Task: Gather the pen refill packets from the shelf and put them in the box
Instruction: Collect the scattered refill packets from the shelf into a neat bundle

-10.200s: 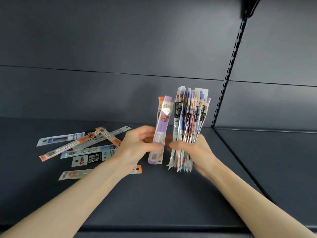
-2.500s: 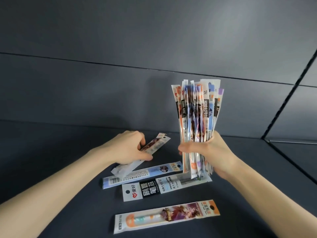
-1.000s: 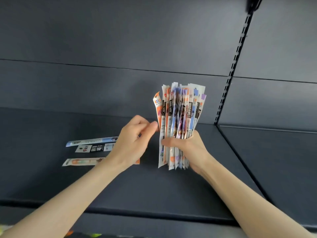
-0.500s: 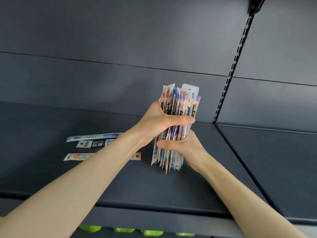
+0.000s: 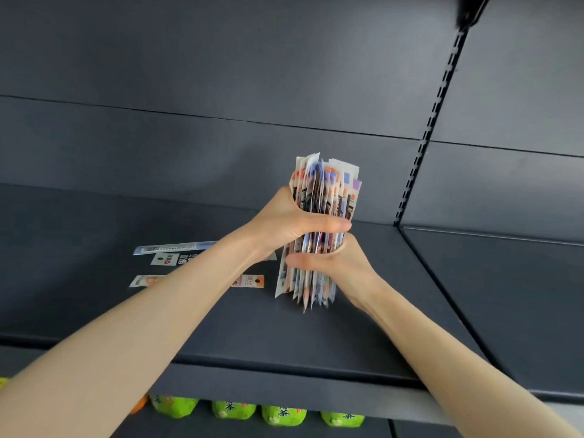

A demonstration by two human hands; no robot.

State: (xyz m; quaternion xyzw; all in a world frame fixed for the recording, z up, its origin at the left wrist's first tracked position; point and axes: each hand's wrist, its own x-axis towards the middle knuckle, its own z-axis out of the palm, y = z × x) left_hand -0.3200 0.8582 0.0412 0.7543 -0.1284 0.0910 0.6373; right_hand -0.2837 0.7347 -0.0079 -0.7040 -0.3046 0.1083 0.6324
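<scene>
Packets (image 5: pixel 328 188) upright in left hand (image 5: pixel 292 222), right hand (image 5: pixel 343 268)

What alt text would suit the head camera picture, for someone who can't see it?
A left hand and a right hand grip an upright bundle of pen refill packets at a dark shelf, the left higher, the right lower. A few loose packets lie flat on the shelf further left; green bottles show beneath it.

A thick bundle of refill packets (image 5: pixel 327 191) stands upright over the dark shelf (image 5: pixel 252 330); three loose packets (image 5: pixel 172 249) lie flat to its left
</scene>
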